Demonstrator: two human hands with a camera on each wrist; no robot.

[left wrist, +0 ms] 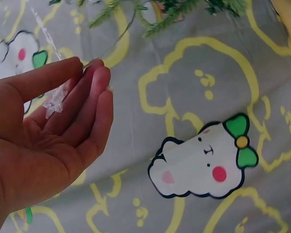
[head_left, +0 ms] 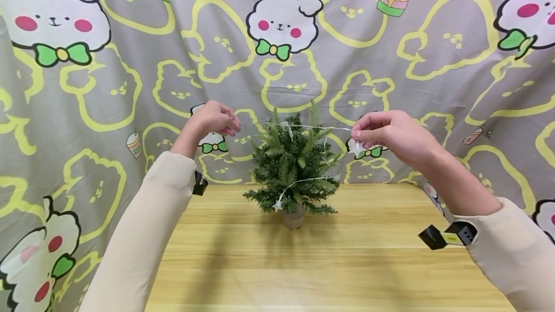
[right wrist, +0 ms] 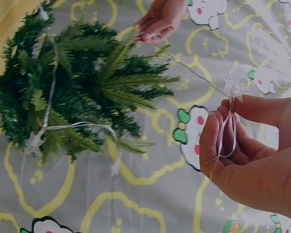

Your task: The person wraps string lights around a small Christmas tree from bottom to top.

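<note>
A small artificial Christmas tree (head_left: 292, 158) in a pot (head_left: 294, 218) carries a thin star string light (head_left: 303, 180) looped around its branches. To its right, my right hand (head_left: 392, 136) pinches the wire between thumb and fingers, just below a clear plastic star (right wrist: 234, 86). A slack loop of wire (right wrist: 224, 138) hangs against those fingers. On the tree's left side, my left hand (head_left: 214, 119) pinches the wire at its fingertips. Another clear star (left wrist: 54, 104) dangles by the left palm. Between the right hand and the treetop, the wire stretches nearly straight.
The tree stands on a light wooden table (head_left: 277, 268), toward its back edge. Behind and beside it hangs a grey curtain (head_left: 173, 52) with cartoon animal prints. Black wrist cameras sit at both sleeves. More stars, such as a low one (head_left: 278, 204), lie among the branches.
</note>
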